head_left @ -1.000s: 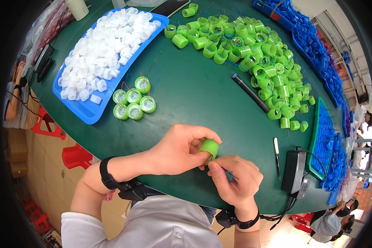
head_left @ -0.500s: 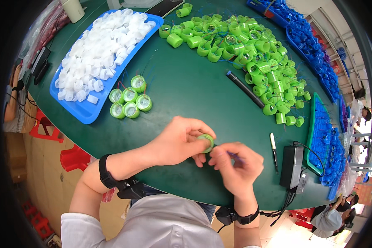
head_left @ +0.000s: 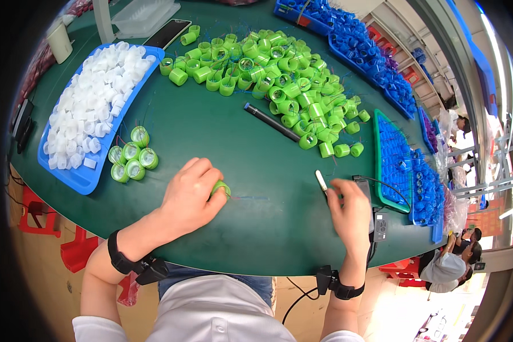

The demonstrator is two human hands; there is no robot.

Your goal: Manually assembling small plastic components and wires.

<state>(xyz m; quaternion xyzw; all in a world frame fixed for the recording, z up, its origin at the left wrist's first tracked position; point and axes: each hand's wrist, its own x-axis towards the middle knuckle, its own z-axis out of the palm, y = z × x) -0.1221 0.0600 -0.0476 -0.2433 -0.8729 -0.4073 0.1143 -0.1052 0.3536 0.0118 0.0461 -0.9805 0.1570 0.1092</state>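
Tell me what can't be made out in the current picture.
Head view: part of the green cup, covered by the left hand.
Head view: the white-topped pen's lower part, hidden by the right hand; whether they touch is unclear.
Head view: thin wires beside the cup, too fine and blurred to count.
Head view: the clear container's far end, cut off by the top edge.

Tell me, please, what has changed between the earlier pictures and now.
The right hand has left the green cup, its wires now trailing free, and moved right to the white-topped tool; a grip is unclear. The left hand still holds the cup; the six grouped cups stay put.
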